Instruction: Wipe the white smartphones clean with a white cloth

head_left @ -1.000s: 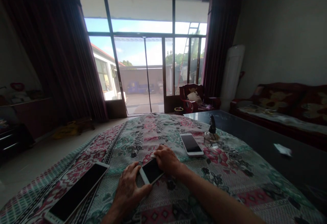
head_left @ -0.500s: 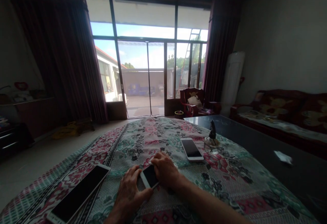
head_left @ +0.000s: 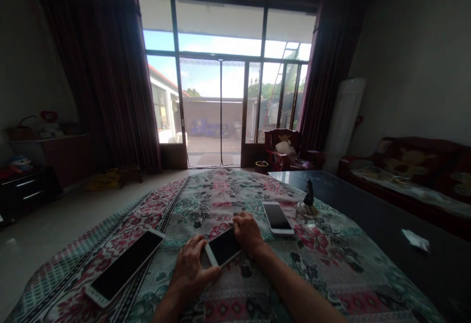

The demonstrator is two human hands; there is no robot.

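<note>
A white-framed smartphone (head_left: pixel 223 248) with a dark screen lies tilted on the floral cloth in front of me. My left hand (head_left: pixel 192 263) grips its left end, thumb at the near edge and fingers at the far edge. At the phone's right end, my right hand (head_left: pixel 248 232) is closed, knuckles up, covering that corner. A small whitish bit shows by its fingertips; what it is I cannot make out. Another white phone (head_left: pixel 278 219) lies beyond my right hand, screen dark. To the left rests a larger white-edged phone (head_left: pixel 125 267).
A patterned tablecloth (head_left: pixel 312 274) covers the surface under my hands. A small dark figurine on a clear base (head_left: pixel 308 202) stands at the right. Farther right, a dark glossy tabletop (head_left: pixel 368 220) holds a crumpled white paper (head_left: pixel 415 240). A wooden armchair (head_left: pixel 281 146) stands near the glass doors.
My right hand has slid right along the phone, so more of its dark screen shows. My left hand keeps its grip on the left end. The whole view has shifted slightly.
</note>
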